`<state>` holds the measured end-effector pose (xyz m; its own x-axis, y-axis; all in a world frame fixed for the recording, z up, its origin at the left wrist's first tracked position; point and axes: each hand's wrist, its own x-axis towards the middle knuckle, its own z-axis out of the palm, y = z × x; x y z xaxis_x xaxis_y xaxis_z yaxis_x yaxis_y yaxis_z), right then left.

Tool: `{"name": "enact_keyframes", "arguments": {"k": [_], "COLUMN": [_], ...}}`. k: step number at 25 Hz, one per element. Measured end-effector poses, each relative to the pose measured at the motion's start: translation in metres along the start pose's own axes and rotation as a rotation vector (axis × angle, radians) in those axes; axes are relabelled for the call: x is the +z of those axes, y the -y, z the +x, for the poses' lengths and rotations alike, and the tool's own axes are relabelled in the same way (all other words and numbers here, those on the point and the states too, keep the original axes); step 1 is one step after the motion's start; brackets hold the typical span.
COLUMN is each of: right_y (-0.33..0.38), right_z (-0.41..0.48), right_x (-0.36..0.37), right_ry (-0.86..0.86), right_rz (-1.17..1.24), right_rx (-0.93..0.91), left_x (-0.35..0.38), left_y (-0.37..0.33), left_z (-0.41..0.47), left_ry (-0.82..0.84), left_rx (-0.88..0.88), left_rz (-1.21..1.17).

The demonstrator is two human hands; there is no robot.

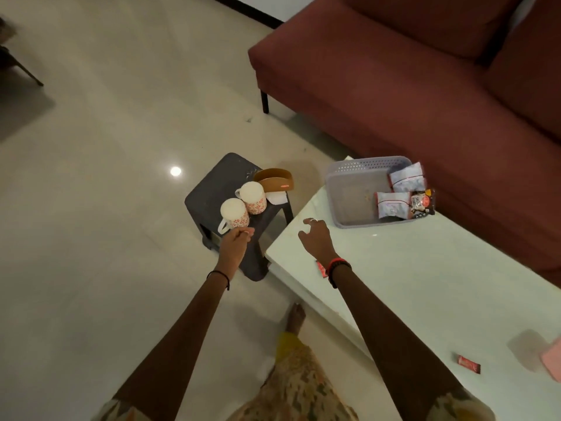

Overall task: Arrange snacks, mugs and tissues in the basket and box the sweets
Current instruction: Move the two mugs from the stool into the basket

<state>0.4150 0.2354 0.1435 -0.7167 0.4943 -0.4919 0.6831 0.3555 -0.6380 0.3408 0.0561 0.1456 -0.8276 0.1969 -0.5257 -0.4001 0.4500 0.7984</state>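
Note:
Two white mugs with red flowers stand on a dark stool [209,189]: a near mug [233,213] and a far mug [252,196]. My left hand [235,241] is at the near mug's handle, fingers curled; whether it grips is unclear. My right hand [315,235] hovers open over the white table's [409,284] corner. A grey basket [352,192] on the table holds two white snack packets [406,177], [393,203] and a dark packet [422,203]. A brown tissue holder [274,179] with tissues [277,197] stands behind the mugs.
A red sweet [469,363] lies near the table's front edge; another red sweet [321,268] peeks out beside my right wrist. A pink item [552,358] is at the right edge. A maroon sofa [409,86] stands behind the table. My foot [296,317] is on the tiled floor.

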Motion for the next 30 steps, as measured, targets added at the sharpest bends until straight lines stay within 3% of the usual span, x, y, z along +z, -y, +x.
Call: {"name": "enact_keyframes", "arguments": {"k": [8,14,19,24,30], "right_y": [0.062,0.086,0.092,0.088,0.079], "right_z": [0.092,0.154,0.205,0.223,0.227], "right_x": [0.042,0.082,0.111,0.131,0.150], "right_ry": [0.171,0.220,0.326,0.321,0.214], "right_rz": [-0.105,-0.123,-0.367,-0.463,-0.537], "right_rx": [-0.064,-0.151,-0.185,-0.154,-0.241], "left_x": [-0.040,-0.040,-0.036,-0.035,-0.032], "left_y": [0.009,0.033,0.043,0.055,0.060], "left_z": [0.093,0.153,0.200,0.216,0.217], "left_ry": [-0.143,-0.056,0.084,0.164,0.180], "left_rx": [0.048,0.137,0.214,0.175,0.174], "left_rz": [0.328,0.588,0.771,0.836,0.699]}}
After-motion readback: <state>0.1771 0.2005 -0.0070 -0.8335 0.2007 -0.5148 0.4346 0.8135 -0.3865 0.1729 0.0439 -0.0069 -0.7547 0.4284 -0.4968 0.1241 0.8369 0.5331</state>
